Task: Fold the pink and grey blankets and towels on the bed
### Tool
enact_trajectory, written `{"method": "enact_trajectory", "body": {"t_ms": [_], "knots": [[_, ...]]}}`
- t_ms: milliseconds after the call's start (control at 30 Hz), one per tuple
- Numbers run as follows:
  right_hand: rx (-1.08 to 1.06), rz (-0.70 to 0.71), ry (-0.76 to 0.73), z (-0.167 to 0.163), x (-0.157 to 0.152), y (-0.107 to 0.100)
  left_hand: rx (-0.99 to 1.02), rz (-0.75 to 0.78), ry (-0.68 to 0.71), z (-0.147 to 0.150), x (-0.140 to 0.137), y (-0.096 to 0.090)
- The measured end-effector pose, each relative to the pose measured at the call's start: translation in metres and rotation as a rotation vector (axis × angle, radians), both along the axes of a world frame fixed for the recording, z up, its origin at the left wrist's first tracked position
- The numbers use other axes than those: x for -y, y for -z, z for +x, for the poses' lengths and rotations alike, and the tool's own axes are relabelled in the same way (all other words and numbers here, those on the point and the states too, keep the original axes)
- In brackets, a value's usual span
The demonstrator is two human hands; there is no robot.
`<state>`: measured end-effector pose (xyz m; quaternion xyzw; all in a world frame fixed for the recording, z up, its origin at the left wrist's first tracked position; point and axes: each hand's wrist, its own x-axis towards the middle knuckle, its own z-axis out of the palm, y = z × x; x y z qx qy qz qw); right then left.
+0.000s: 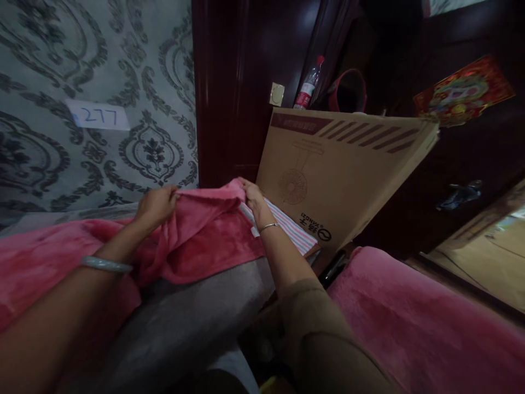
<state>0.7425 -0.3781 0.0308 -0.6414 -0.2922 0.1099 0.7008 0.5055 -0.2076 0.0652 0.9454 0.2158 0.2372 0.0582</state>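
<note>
A pink plush blanket [217, 241] lies rumpled over a grey padded seat [213, 303], its far edge lifted and stretched between both hands. My left hand [156, 207] pinches that edge near the middle of the view; a pale bangle circles the wrist. At the blanket's far right corner, my right hand [252, 196] grips the cloth, with a thin silver bangle on that wrist. Beneath the right forearm lies a striped cloth [293, 225] in pink, white and grey. A small white tag shows on the blanket by the right wrist.
A large flat cardboard box [336, 169] leans beyond my right hand. Behind it stand a red-capped bottle [307, 85] and a red-rimmed round thing [348, 90]. Another pink cover [418, 317] drapes at the right. Patterned wallpaper [151, 148] bears a paper marked 277 [98, 116].
</note>
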Motion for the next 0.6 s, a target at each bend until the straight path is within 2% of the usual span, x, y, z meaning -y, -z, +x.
{"method": "enact_trajectory", "body": {"t_ms": [67, 133, 200, 267, 367, 467, 600], "knots": [[0.023, 0.115, -0.039, 0.003, -0.001, -0.011, 0.128, 0.071, -0.028, -0.007, 0.003, -0.009], [0.03, 0.129, -0.044, 0.002, 0.012, -0.002, 0.139, 0.12, 0.048, -0.013, 0.011, 0.0], [0.004, -0.043, 0.025, -0.005, 0.035, 0.024, 0.02, 0.108, 0.192, -0.019, 0.023, 0.026], [-0.036, -0.261, 0.123, -0.017, 0.061, 0.059, -0.115, 0.06, 0.333, -0.023, 0.037, 0.06], [-0.044, -0.418, 0.219, -0.033, 0.094, 0.1, -0.219, -0.028, 0.464, -0.03, 0.05, 0.108], [0.011, -0.525, 0.307, -0.039, 0.109, 0.115, -0.225, -0.081, 0.494, -0.035, 0.052, 0.135], [0.098, -0.646, 0.366, -0.039, 0.112, 0.114, -0.179, -0.078, 0.476, -0.036, 0.046, 0.143]]}}
